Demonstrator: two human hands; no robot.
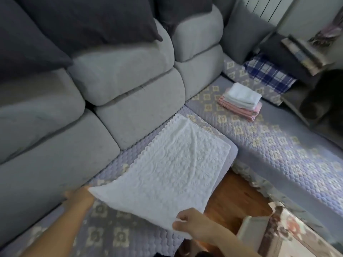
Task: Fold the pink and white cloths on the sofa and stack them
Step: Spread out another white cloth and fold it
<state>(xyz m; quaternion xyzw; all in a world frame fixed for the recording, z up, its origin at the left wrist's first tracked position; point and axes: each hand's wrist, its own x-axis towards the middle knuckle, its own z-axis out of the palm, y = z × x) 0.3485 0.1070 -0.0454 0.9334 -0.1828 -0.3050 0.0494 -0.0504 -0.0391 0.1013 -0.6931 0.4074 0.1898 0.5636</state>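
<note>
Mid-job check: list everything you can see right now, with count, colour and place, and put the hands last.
white cloth: one, white, textured with a scalloped edge, spread on the sofa seat, near corners lifted.
folded stack: one pile, white cloths on pink ones, on the right seat section.
sofa: one, grey back cushions, corner shape.
seat cover: lilac quilted with cream motifs, over the seats.
dark pillows: at least two, charcoal, along the sofa back, upper left.
plaid cloth: one, blue and white, folded at the far right end.
floor: brown wood, between the seat sections.
left hand: holds the cloth's near left corner.
right hand: pinches the cloth's near right corner.
</note>
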